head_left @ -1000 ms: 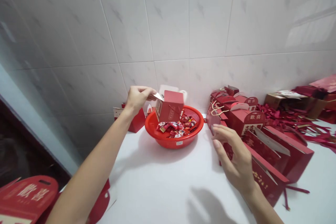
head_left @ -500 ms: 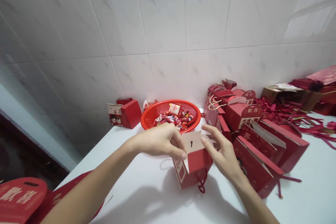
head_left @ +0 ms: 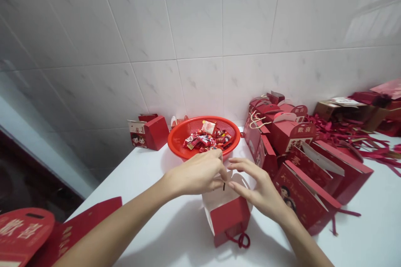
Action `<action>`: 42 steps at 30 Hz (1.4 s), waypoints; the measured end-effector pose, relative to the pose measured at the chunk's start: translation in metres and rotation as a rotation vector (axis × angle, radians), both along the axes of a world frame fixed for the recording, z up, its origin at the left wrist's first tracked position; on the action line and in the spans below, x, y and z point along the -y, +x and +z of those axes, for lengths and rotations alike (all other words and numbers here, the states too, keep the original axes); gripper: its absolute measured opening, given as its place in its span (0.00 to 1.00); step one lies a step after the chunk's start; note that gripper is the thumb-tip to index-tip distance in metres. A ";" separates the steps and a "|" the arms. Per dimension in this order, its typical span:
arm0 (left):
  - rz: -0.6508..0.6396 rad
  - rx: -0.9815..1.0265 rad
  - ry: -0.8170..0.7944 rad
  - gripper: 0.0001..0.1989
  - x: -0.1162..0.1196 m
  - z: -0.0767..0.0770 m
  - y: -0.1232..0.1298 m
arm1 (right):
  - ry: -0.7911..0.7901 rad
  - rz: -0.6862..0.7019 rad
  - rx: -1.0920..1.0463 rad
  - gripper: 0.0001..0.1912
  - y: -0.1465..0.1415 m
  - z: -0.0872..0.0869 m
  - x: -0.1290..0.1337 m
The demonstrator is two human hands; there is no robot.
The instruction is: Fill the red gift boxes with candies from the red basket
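A small red paper gift box [head_left: 232, 217] stands on the white table in front of me with its top unfolded, showing a pale inside. From its near side hangs a dark red cord loop. My left hand [head_left: 199, 174] bends over the far flap, thumb and fingertips closed at its edge beside a dark slot; the fingertips are partly hidden. On the other side my right hand [head_left: 258, 185] has thumb and fingers apart, the thumb tip touching the flap. Behind both hands sits a red plastic basket [head_left: 175, 142] of wrapped candies [head_left: 206, 138].
Several red gift boxes [head_left: 291, 131] crowd the right side, some with their tops open. Dark red ribbons [head_left: 344, 133] lie beyond them. One box [head_left: 153, 133] stands at the back left. Red box pieces [head_left: 26, 233] lie near left. A tiled wall [head_left: 200, 83] borders the table.
Both hands have come closer together over the box's far flap. The box has tipped or turned so that more of its pale inside shows. The view has shifted slightly.
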State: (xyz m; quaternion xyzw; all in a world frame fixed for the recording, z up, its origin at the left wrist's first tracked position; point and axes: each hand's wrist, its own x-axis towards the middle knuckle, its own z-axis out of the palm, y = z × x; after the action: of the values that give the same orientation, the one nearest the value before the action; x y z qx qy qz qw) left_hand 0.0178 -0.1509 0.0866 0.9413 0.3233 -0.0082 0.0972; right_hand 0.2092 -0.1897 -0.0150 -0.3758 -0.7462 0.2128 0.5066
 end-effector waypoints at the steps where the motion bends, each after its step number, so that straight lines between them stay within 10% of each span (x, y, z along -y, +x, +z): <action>1: 0.005 -0.029 -0.004 0.08 -0.002 -0.003 0.000 | -0.007 0.014 0.005 0.10 0.000 0.001 0.001; 14: 0.335 -0.179 -0.082 0.15 -0.030 -0.006 -0.019 | -0.035 0.105 0.259 0.28 0.012 0.002 0.008; 24: 0.335 -0.101 -0.529 0.11 -0.066 0.000 -0.040 | -0.046 0.054 0.277 0.34 0.014 -0.009 0.002; 29: 0.407 0.266 -0.234 0.15 -0.107 -0.019 -0.037 | -0.019 0.008 0.081 0.19 0.001 -0.013 -0.005; 36: 0.580 0.230 -0.201 0.14 -0.154 -0.065 -0.014 | 0.013 -0.061 -0.039 0.21 0.001 -0.009 -0.004; 42: 0.682 0.270 -0.110 0.08 -0.159 -0.069 -0.014 | 0.023 -0.132 -0.030 0.17 0.002 -0.010 -0.003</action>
State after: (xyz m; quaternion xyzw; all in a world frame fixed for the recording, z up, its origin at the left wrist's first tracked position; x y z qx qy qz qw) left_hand 0.0043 0.0079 0.0174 0.7653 0.6018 0.1318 0.1865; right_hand 0.2110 -0.1867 -0.0249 -0.4154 -0.7144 0.1760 0.5349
